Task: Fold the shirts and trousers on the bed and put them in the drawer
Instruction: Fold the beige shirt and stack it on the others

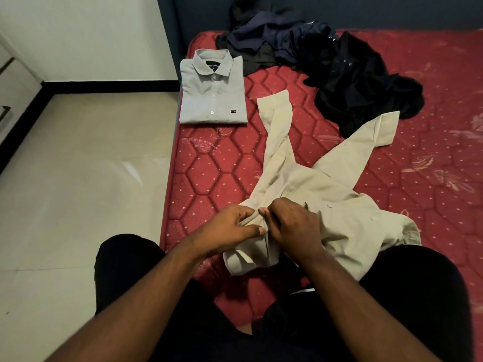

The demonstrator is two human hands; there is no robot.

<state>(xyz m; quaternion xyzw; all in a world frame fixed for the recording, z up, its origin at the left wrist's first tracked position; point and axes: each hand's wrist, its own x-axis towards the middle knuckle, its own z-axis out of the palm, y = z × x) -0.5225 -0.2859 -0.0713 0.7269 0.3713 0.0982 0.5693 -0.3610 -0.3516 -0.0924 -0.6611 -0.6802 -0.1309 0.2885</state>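
Observation:
A cream shirt (326, 194) lies spread and crumpled on the red mattress (217, 178), its sleeves stretching away from me. My left hand (230, 231) and my right hand (295, 228) both pinch the cloth near its collar end at the mattress's near edge, thumbs almost touching. A folded light-grey shirt (213, 92) lies flat at the far left corner. A heap of dark navy and black clothes (326, 66) sits at the back of the bed.
The mattress's left edge drops to a pale tiled floor (83, 165). White cabinet drawers with dark handles (6, 111) show at the far left. My knees in dark trousers (125, 262) press against the near bed edge. A dark headboard runs along the back.

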